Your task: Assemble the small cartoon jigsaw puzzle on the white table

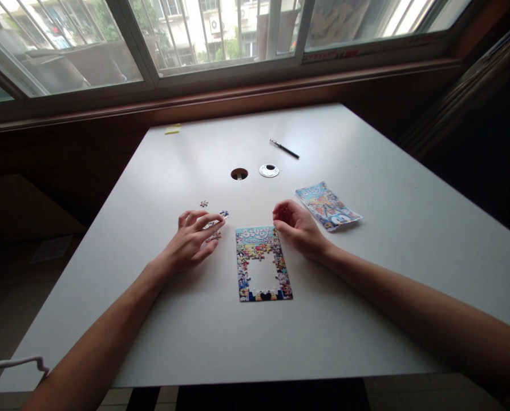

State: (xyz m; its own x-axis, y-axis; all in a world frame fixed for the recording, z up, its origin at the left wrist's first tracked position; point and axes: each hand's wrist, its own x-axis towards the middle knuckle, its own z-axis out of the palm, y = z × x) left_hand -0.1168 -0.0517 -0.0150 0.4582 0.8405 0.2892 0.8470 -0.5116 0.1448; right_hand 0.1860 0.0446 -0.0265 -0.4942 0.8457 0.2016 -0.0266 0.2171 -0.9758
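A partly assembled jigsaw puzzle (286, 279) lies flat on the white table, with filled borders, a printed title across its top and a gap in its middle. My left hand (193, 240) is left of it, palm down with fingers spread, over a few loose puzzle pieces (213, 236). One blue and white piece (224, 214) shows by my left fingertips; whether they touch it I cannot tell. Another loose piece (204, 204) lies farther back. Beside the puzzle's upper right corner rests my right hand (298, 228), fingers loosely curled, thumb apart, nothing visible in it.
A creased picture sheet (327, 205) with similar artwork lies right of my right hand. Farther back are a round table hole (239, 173), a silver ring cover (269, 170), a black pen (284, 149) and a yellow sticky note (173, 129). A white cable (15, 362) crosses the near left corner.
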